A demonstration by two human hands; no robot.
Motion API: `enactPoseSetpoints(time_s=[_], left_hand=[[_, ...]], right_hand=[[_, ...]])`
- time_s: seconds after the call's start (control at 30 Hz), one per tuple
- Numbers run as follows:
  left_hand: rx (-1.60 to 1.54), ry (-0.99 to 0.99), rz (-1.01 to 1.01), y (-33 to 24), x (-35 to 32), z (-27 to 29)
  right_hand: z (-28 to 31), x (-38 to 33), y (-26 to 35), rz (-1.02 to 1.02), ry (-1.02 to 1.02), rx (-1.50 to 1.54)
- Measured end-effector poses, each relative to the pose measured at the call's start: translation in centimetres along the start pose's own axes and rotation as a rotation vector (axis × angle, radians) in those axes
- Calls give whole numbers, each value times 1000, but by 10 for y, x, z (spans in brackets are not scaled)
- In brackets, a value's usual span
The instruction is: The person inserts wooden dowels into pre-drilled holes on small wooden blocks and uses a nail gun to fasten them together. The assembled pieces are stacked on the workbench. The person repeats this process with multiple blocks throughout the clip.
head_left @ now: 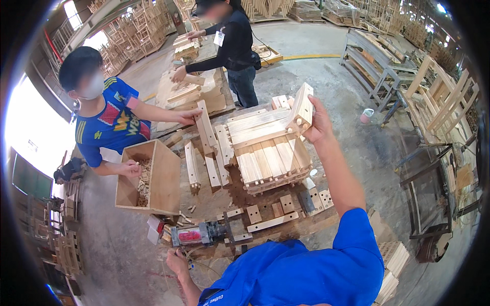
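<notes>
My right hand [319,122] is raised over the far right corner of a stack of wooden slats [265,160]. It grips a short, thick wooden bar [302,102] with drilled holes, held tilted upward. Dowel pegs stick out of the slats' near ends. My left hand [177,262] is low, beside a clamp-like fixture [196,234] with a red part in a clear housing. Its fingers are curled near a thin hose; what they hold, if anything, is too small to tell. Several drilled wooden blocks [253,214] lie between the stack and me.
Across the table on the left, a person in a blue shirt holds a long wooden bar [205,125] and reaches into a plywood box [166,176] of dowels. Farther back another person handles wood at a table [217,94]. Metal-legged racks [377,66] stand at right.
</notes>
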State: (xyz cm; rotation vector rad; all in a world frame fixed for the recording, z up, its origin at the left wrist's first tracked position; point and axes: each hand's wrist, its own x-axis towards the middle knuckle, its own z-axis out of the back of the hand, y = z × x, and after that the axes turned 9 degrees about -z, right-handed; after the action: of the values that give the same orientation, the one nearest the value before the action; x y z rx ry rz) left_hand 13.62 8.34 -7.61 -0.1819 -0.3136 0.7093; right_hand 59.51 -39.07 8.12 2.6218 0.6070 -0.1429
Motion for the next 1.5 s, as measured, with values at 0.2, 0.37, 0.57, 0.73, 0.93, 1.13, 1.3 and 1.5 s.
enactPoseSetpoints(time_s=[0.2,0.37,0.57,0.73,0.93,1.13,1.3,1.5], left_hand=[[4,-36,-15,4,-2,-3],[12,-29,-12,6,-3,-3],[-21,-5,37,8,-5,-2],[-67,-22,31,12,-5,-7],[-34,-31,21,18,-4,-14],[-55,-18,33,16,-3,-12],[-85,-41,21,15,-8,-6],[-12,13,44,11,1,-6]], right_hand=[[1,0,-3,-25,31,11],[-2,-4,-4,-29,18,1],[-11,-17,-25,381,-233,-527],[-18,-37,-35,1153,-158,-1190],[-19,-53,-33,1321,-41,-1510],[-15,-48,-36,1321,13,-1571],[-20,-46,-40,1296,62,-1708],[-27,-57,-31,1057,246,-2200]])
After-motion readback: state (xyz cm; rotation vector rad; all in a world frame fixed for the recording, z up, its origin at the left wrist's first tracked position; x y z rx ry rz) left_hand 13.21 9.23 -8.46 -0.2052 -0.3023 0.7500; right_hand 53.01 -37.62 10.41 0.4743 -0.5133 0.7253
